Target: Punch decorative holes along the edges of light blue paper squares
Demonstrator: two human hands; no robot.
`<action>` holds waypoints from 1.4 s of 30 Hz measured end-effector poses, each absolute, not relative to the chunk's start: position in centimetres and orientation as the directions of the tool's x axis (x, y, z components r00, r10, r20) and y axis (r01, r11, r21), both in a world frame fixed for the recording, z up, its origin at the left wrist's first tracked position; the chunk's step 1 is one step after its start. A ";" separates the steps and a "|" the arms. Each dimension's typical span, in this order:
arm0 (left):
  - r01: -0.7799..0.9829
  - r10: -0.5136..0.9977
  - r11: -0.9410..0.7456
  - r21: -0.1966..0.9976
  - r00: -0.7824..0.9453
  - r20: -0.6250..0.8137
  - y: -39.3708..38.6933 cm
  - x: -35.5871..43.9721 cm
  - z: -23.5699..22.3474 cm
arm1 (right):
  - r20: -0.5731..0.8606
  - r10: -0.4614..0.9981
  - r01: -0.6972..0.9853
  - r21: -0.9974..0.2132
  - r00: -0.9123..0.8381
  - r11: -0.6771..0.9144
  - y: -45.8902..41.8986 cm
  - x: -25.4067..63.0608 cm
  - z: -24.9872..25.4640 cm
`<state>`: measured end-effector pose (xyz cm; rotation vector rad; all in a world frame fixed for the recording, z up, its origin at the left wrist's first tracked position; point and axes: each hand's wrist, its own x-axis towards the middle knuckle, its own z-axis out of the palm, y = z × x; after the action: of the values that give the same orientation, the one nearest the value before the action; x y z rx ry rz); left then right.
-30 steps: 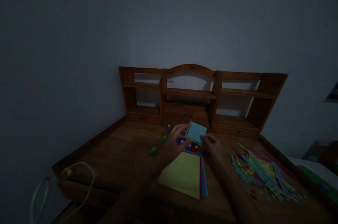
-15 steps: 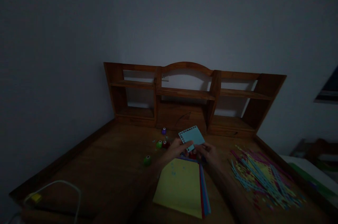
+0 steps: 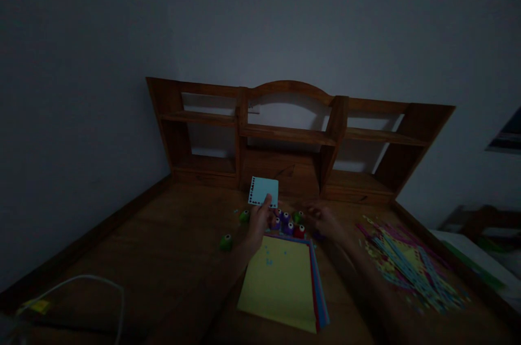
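A light blue paper square [image 3: 262,191] with a row of punched holes along its left and bottom edges is gripped at its lower right by my left hand [image 3: 259,221], thumb on top. My right hand [image 3: 324,218] is off the paper, slightly blurred, fingers stretched leftward and apart, with nothing visible in them. It hovers beside a green craft punch [image 3: 298,217]. Several purple punches [image 3: 285,218] and a red punch [image 3: 299,231] cluster between my hands. A dark purple shape sits below my right hand, partly hidden.
A stack of coloured paper [image 3: 280,280], yellow on top with small blue cut-outs, lies in front. Green punches [image 3: 226,242] stand to the left. Punched paper strips [image 3: 411,263] heap on the right. A wooden shelf [image 3: 285,133] stands behind; a white cable [image 3: 87,278] lies front left.
My left hand has moved the blue paper left and turned it. My right hand has come away from the paper to the right, and the punches between my hands now show.
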<state>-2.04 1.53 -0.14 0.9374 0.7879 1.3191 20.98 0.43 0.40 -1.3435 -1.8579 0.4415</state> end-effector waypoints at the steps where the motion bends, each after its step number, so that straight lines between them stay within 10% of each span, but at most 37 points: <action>1: -0.426 0.992 0.004 0.905 0.117 0.051 1.6 -2.0 -0.3 | 0.397 0.905 0.634 -0.663 -0.153 0.398 0.7 20.5 -0.3; 23: -0.366 0.979 -0.034 0.930 0.174 0.105 0.0 -1.2 0.6 | 0.464 0.886 0.671 -0.659 0.007 0.340 0.2 19.0 -2.3; 30: -0.194 0.963 -0.212 0.958 0.127 0.239 -0.2 -1.2 0.4 | 0.385 0.874 0.112 -0.923 0.296 0.368 0.7 18.2 -2.3; 42: -0.135 0.960 -0.217 0.967 0.152 0.236 -0.6 -1.3 0.9 | 0.161 0.923 -0.315 -0.908 0.349 0.278 0.5 18.7 -0.7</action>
<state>-1.27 -0.63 0.86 1.3590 0.8807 1.2985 18.67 0.46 -0.65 -0.9176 -0.8165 0.9679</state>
